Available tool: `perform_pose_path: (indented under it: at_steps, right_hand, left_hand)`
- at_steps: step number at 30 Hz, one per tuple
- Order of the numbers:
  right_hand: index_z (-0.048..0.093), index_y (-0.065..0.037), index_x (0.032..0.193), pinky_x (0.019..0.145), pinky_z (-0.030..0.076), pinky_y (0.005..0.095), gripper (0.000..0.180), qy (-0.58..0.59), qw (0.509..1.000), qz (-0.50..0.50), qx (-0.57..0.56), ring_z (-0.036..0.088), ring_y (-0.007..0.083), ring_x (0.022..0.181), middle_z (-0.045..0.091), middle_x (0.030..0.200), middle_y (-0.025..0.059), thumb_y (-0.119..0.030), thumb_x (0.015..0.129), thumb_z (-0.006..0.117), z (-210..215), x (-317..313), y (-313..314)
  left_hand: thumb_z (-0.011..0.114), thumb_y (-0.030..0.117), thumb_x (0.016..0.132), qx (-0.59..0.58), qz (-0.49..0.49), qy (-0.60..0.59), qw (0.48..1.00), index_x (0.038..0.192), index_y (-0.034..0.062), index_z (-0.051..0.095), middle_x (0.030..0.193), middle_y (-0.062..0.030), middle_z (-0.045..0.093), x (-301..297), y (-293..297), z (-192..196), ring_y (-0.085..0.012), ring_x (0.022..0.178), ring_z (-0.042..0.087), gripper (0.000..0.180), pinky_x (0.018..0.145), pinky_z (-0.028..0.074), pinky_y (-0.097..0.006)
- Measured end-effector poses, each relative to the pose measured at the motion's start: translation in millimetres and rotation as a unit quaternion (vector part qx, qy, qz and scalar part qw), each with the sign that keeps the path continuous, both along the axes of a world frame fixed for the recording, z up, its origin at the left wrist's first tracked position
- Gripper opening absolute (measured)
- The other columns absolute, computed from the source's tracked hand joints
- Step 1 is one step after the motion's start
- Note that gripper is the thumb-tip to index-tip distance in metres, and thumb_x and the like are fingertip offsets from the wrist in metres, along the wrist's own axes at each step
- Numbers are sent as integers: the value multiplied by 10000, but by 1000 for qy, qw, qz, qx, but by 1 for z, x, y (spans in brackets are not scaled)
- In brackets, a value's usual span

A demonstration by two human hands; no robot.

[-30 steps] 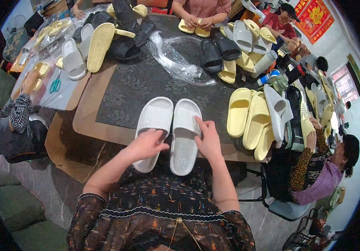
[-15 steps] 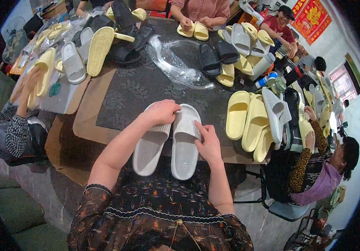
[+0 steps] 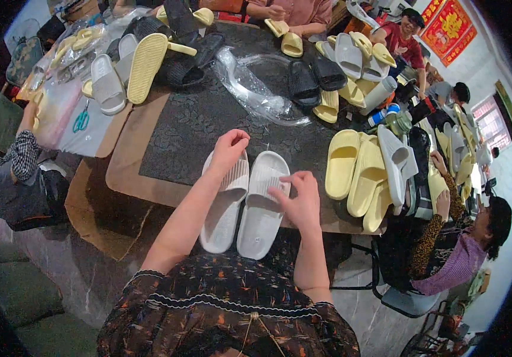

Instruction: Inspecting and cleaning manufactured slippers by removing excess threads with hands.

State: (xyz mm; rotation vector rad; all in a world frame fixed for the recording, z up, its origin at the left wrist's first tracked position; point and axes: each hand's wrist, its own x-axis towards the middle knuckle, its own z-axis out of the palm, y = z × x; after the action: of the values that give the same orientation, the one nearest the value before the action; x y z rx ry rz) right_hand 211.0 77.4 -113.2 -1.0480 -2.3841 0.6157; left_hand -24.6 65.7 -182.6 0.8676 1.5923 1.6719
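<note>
Two light grey slide slippers lie side by side at the near edge of the table, heels toward me and almost touching. Over the toe of the left slipper [image 3: 218,225] is my left hand [image 3: 228,153], its fingertips pinched together. What they hold, if anything, is too small to make out. Beside the strap of the right slipper [image 3: 258,229] is my right hand [image 3: 301,201], thumb and forefinger apart, the thumb over the strap's edge. A thin thread-like line [image 3: 268,146] shows just beyond that slipper's toe.
Yellow slippers [image 3: 343,165] and a grey slipper [image 3: 392,159] stand to my right. Crumpled clear plastic [image 3: 250,89] lies ahead, near black slippers [image 3: 303,83]. Teal scissors [image 3: 81,120] rest on the left table. Co-workers sit around, one close at right [image 3: 461,250].
My left hand has moved up and leftward from between the slippers. The slippers' heels have shifted closer together. My right hand's fingers have bent back from the strap.
</note>
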Motion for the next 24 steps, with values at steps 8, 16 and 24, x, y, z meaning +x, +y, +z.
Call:
perform_pose_path:
  at_steps: [8,16,24]
  right_hand:
    - [688,-16,963,733,501,317,240,12,992,-1,-127,670,194,805,695,867,116,-214,828,685,-17,-66,45]
    - [701,-27,906,619,483,254,182,216,961,20,-170,618,101,646,684,723,51,-197,845,675,-57,-91,56]
    - [682,-20,889,596,419,201,111,333,916,12,-221,514,33,652,630,740,-30,-116,834,699,-56,-87,52]
  left_hand:
    - [589,75,848,17,15,12,1000,941,35,642,737,26,580,1,-3,2,-56,672,512,114,601,429,-236]
    - [639,115,847,81,-42,98,991,967,31,654,853,-22,663,8,-4,3,-93,771,612,148,679,494,-244]
    - [682,108,832,71,-49,26,996,905,25,682,796,7,659,-1,-10,9,-60,733,578,111,674,475,-228]
